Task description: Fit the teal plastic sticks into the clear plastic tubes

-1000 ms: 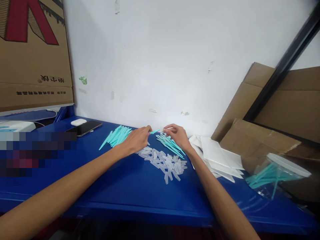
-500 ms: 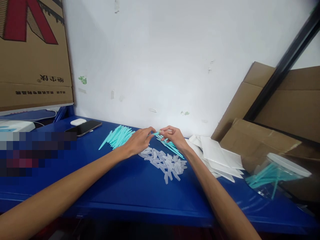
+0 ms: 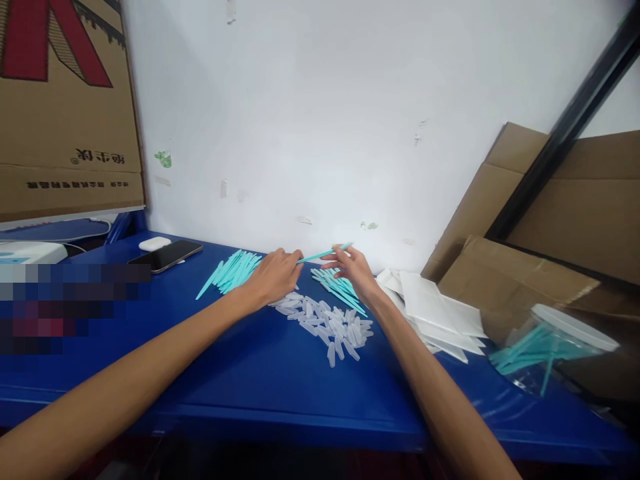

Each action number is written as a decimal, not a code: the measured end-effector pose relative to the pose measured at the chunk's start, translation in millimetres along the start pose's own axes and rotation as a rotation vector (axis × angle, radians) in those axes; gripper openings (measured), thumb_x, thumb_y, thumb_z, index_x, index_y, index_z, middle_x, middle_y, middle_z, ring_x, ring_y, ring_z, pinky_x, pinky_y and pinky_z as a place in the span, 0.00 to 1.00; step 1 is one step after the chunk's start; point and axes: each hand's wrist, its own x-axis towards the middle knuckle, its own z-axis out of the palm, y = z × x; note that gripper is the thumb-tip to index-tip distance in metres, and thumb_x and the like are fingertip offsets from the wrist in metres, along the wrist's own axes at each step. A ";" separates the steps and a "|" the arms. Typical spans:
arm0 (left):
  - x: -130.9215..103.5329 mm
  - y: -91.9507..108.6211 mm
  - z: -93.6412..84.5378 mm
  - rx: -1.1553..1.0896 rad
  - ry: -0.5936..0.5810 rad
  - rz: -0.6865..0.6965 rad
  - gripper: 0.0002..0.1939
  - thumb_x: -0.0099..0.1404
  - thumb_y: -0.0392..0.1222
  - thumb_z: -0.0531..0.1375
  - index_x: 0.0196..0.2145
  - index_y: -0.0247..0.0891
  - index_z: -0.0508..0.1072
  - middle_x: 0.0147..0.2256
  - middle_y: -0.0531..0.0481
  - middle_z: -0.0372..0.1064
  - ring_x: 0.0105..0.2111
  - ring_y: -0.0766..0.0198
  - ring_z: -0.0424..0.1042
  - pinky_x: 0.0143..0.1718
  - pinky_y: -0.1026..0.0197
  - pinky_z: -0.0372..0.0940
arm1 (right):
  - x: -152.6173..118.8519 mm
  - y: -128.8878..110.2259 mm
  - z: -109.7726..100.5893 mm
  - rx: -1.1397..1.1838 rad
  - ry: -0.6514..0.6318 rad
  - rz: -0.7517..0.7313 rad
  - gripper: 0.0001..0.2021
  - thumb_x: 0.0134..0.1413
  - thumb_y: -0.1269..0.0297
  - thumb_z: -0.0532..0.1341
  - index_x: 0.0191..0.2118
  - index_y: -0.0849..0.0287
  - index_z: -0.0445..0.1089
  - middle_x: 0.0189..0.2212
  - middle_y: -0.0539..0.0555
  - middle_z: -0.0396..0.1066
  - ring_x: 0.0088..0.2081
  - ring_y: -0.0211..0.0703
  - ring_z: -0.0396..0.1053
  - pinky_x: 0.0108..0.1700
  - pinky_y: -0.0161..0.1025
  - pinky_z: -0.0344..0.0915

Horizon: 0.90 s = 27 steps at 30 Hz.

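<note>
A slim turquoise stick (image 3: 316,256) is held between my two hands above the table, tilted with its right end higher and a pale tip there. My left hand (image 3: 277,275) is closed around its left end. Around the right end, the thumb and fingertips of my right hand (image 3: 353,267) are closed, its other fingers loosely curled. Beside my left hand lies a pile of turquoise sticks (image 3: 235,270). A smaller group of turquoise sticks (image 3: 340,291) lies below my right hand. Many translucent caps (image 3: 335,327) are scattered nearer to me.
On the blue table (image 3: 240,380) lie a phone (image 3: 175,255) and a white case (image 3: 155,244) at the left. White packets (image 3: 440,310) and a clear jar (image 3: 550,353) of turquoise sticks stand right. Cardboard boxes (image 3: 70,133) flank the white wall.
My right hand has opened slightly and risen with the right end of the stick, so more of the stick shows. My left hand has shifted slightly left.
</note>
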 end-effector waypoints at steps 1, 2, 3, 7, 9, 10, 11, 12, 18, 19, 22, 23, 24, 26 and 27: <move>0.8 -6.3 -0.6 0.122 -0.044 0.014 0.15 0.69 0.40 0.47 0.41 0.35 0.72 0.31 0.40 0.72 0.39 0.50 0.69 0.38 0.54 0.62 | 1.5 -0.4 -5.4 0.006 0.049 0.017 0.18 0.54 0.47 0.61 0.42 0.57 0.65 0.37 0.56 0.76 0.35 0.42 0.75 0.26 0.31 0.64; 1.2 -12.4 -1.2 0.199 -0.094 0.019 0.14 0.67 0.38 0.48 0.36 0.34 0.73 0.32 0.37 0.72 0.41 0.48 0.68 0.40 0.52 0.62 | 2.9 -0.5 -11.0 0.002 0.091 0.032 0.18 0.54 0.48 0.61 0.42 0.57 0.64 0.36 0.56 0.76 0.34 0.42 0.75 0.26 0.31 0.64; 1.2 -18.0 -1.9 0.255 -0.125 0.004 0.13 0.66 0.36 0.49 0.34 0.33 0.74 0.33 0.35 0.72 0.42 0.46 0.67 0.41 0.50 0.62 | 4.3 -0.3 -16.7 -0.009 0.131 0.040 0.17 0.54 0.49 0.61 0.42 0.57 0.64 0.35 0.55 0.75 0.33 0.41 0.75 0.26 0.30 0.64; -1.4 -28.7 -3.2 0.383 -0.241 -0.081 0.10 0.61 0.35 0.54 0.31 0.32 0.76 0.34 0.30 0.72 0.45 0.41 0.66 0.40 0.48 0.64 | 8.7 3.9 -35.8 -0.136 0.175 0.068 0.19 0.56 0.50 0.59 0.47 0.58 0.68 0.29 0.51 0.71 0.23 0.36 0.68 0.23 0.32 0.61; -2.8 -27.7 -2.0 0.401 -0.282 -0.106 0.09 0.59 0.36 0.56 0.33 0.33 0.76 0.36 0.31 0.72 0.46 0.40 0.66 0.40 0.49 0.64 | 10.2 7.8 -42.7 -0.334 0.142 0.078 0.20 0.58 0.49 0.57 0.47 0.58 0.71 0.26 0.52 0.70 0.21 0.36 0.66 0.23 0.34 0.61; -3.4 -26.4 -0.9 0.396 -0.293 -0.116 0.09 0.58 0.36 0.57 0.34 0.33 0.76 0.37 0.31 0.72 0.47 0.41 0.66 0.40 0.49 0.65 | 10.7 10.3 -45.6 -0.478 0.133 0.067 0.19 0.58 0.49 0.56 0.45 0.58 0.73 0.25 0.52 0.71 0.22 0.38 0.66 0.25 0.35 0.61; -3.7 -24.9 0.5 0.384 -0.299 -0.124 0.09 0.58 0.36 0.57 0.34 0.34 0.76 0.38 0.31 0.72 0.47 0.41 0.66 0.40 0.50 0.65 | 10.9 13.3 -48.0 -0.639 0.132 0.048 0.19 0.58 0.49 0.56 0.42 0.58 0.74 0.25 0.53 0.72 0.23 0.40 0.68 0.27 0.36 0.62; -4.0 -23.5 2.0 0.368 -0.305 -0.134 0.09 0.57 0.35 0.58 0.35 0.34 0.76 0.38 0.32 0.72 0.48 0.42 0.66 0.40 0.51 0.66 | 10.9 16.8 -50.2 -0.803 0.137 0.031 0.18 0.58 0.49 0.56 0.39 0.58 0.76 0.25 0.54 0.73 0.26 0.43 0.69 0.30 0.37 0.62; -4.0 -19.3 9.3 0.333 -0.315 -0.161 0.11 0.56 0.32 0.57 0.35 0.33 0.77 0.39 0.30 0.71 0.47 0.43 0.66 0.38 0.52 0.67 | 7.5 36.4 -56.9 -1.253 0.063 0.050 0.15 0.59 0.52 0.57 0.41 0.55 0.76 0.34 0.59 0.77 0.38 0.51 0.72 0.34 0.40 0.61; -4.0 -19.2 10.2 0.338 -0.313 -0.157 0.11 0.56 0.31 0.56 0.35 0.33 0.77 0.39 0.30 0.71 0.47 0.43 0.66 0.38 0.52 0.67 | 7.2 37.1 -57.2 -1.262 0.061 0.046 0.14 0.60 0.54 0.57 0.42 0.55 0.76 0.35 0.58 0.77 0.38 0.51 0.72 0.35 0.40 0.61; -3.8 -18.3 12.0 0.356 -0.305 -0.144 0.12 0.58 0.30 0.54 0.36 0.32 0.76 0.40 0.29 0.71 0.47 0.43 0.66 0.38 0.52 0.67 | 7.3 31.9 -55.2 -1.213 0.048 0.010 0.12 0.58 0.56 0.59 0.40 0.55 0.76 0.35 0.56 0.77 0.37 0.49 0.72 0.34 0.39 0.62; -3.7 -17.8 12.2 0.358 -0.298 -0.143 0.13 0.59 0.29 0.53 0.36 0.31 0.76 0.40 0.29 0.71 0.47 0.43 0.67 0.38 0.52 0.67 | 7.2 28.4 -53.4 -1.151 -0.007 -0.003 0.11 0.57 0.56 0.60 0.38 0.55 0.76 0.34 0.56 0.77 0.36 0.48 0.72 0.34 0.38 0.62; -3.4 -17.2 12.2 0.354 -0.287 -0.147 0.13 0.59 0.29 0.52 0.37 0.30 0.75 0.39 0.29 0.71 0.47 0.43 0.67 0.38 0.53 0.66 | 6.8 24.6 -51.1 -1.064 -0.096 -0.006 0.11 0.55 0.55 0.61 0.37 0.55 0.76 0.33 0.55 0.77 0.34 0.46 0.72 0.32 0.38 0.63; -2.7 -16.3 11.5 0.337 -0.252 -0.183 0.14 0.61 0.30 0.50 0.40 0.29 0.72 0.36 0.29 0.72 0.44 0.44 0.69 0.37 0.53 0.66 | 4.9 17.6 -45.8 -0.850 -0.345 0.038 0.13 0.52 0.52 0.64 0.36 0.55 0.77 0.31 0.53 0.77 0.28 0.42 0.71 0.28 0.35 0.63; -2.1 -15.9 10.8 0.326 -0.232 -0.205 0.14 0.61 0.30 0.50 0.42 0.29 0.71 0.35 0.30 0.72 0.42 0.45 0.71 0.36 0.54 0.65 | 3.6 15.1 -43.3 -0.759 -0.464 0.074 0.14 0.49 0.51 0.65 0.37 0.55 0.77 0.30 0.53 0.76 0.26 0.40 0.70 0.26 0.34 0.63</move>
